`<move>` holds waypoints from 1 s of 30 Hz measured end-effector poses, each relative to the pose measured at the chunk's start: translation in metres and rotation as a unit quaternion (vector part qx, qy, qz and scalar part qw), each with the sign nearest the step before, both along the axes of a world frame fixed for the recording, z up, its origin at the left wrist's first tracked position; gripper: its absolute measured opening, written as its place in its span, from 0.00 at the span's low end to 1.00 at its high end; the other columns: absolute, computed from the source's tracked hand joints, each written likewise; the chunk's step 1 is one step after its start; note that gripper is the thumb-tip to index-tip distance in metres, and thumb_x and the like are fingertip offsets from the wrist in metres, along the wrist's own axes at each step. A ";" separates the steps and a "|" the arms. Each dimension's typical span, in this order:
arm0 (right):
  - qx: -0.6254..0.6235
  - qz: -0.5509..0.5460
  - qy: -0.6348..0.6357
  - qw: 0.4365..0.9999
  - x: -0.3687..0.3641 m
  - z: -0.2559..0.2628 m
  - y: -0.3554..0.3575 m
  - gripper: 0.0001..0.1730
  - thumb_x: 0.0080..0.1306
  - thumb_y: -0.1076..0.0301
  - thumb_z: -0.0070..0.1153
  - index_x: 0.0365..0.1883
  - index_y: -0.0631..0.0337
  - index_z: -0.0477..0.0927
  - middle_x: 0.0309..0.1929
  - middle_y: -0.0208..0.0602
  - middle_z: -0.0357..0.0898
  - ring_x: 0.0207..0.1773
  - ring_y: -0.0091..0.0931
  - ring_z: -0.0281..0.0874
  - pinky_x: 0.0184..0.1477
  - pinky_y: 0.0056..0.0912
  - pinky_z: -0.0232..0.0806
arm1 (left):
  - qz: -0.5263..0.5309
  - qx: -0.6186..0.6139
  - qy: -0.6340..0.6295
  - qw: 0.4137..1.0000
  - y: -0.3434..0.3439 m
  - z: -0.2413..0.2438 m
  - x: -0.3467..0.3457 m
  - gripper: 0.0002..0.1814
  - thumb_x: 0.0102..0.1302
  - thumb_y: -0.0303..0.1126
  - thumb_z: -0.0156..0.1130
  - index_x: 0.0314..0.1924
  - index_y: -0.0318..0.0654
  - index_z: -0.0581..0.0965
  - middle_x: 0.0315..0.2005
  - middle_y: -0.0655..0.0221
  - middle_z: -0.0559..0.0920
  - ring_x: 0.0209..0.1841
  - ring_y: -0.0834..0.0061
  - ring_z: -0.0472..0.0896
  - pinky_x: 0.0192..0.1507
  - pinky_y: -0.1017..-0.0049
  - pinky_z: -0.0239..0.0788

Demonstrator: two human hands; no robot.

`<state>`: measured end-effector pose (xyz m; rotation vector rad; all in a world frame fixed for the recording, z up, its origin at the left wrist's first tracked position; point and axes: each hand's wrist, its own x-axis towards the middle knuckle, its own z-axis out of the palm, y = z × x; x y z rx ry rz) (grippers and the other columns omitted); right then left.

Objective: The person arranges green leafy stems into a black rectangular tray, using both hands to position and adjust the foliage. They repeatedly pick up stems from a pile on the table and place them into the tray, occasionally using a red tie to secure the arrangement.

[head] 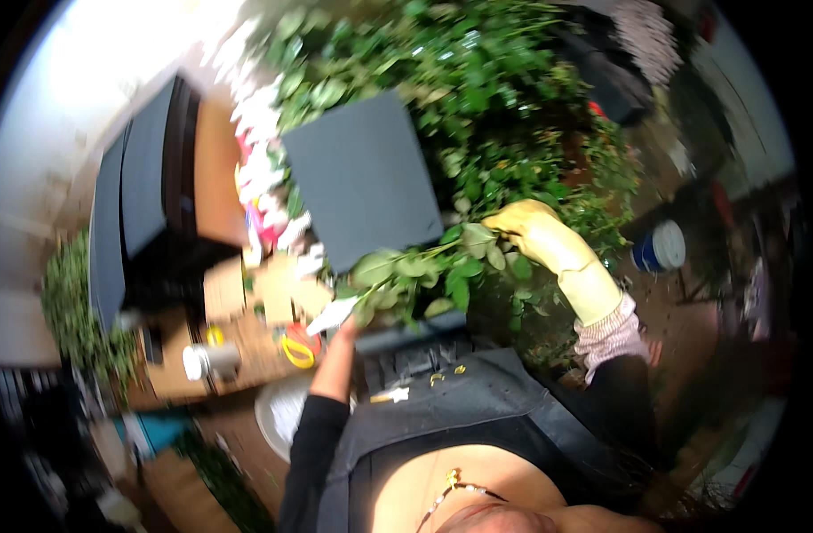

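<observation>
My left hand (346,331) is bare and grips a leafy flower stem (440,250) just below its white, pointed bloom (332,316). In a pale yellow rubber glove, my right hand (520,226) closes on the other part of the same stem, among its leaves. The stem slants across in front of me, over the lower edge of a dark grey flat board (366,180). Behind the board and to its right lies a large heap of green leafy stems (473,86). White blooms (256,133) line the board's left side.
On the work table (246,373) at left are a roll of yellow tape (298,352), a white jar (210,361) and cardboard pieces (273,293). Dark boxes (146,173) stand behind. A white bucket (280,413) is below the table; a blue and white tub (660,246) stands right.
</observation>
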<state>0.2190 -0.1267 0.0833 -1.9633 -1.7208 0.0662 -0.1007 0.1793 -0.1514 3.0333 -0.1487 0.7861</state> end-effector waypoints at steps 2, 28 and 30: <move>-0.155 -0.121 -0.040 0.980 -0.008 -0.038 -0.013 0.28 0.52 0.84 0.61 0.52 0.55 0.87 0.46 0.42 0.88 0.50 0.44 0.85 0.51 0.47 0.76 | 0.101 -0.341 0.213 0.910 -0.003 0.007 0.000 0.30 0.68 0.42 0.71 0.65 0.37 0.73 0.52 0.52 0.80 0.48 0.55 0.85 0.50 0.58 0.80; -0.425 -0.118 -0.067 0.895 -0.141 -0.070 0.179 0.22 0.78 0.48 0.53 0.54 0.54 0.86 0.50 0.47 0.89 0.59 0.39 0.86 0.60 0.45 0.74 | 0.196 -0.549 0.124 0.803 -0.012 0.095 0.027 0.33 0.77 0.59 0.55 0.51 0.30 0.82 0.49 0.45 0.83 0.57 0.46 0.77 0.61 0.56 0.68; -0.439 -0.116 -0.080 0.887 -0.144 -0.067 0.182 0.21 0.78 0.48 0.53 0.55 0.53 0.86 0.50 0.46 0.89 0.58 0.38 0.86 0.59 0.45 0.75 | 0.231 -0.537 0.124 0.802 -0.012 0.097 0.028 0.32 0.78 0.58 0.54 0.48 0.30 0.82 0.43 0.45 0.84 0.50 0.46 0.80 0.55 0.55 0.71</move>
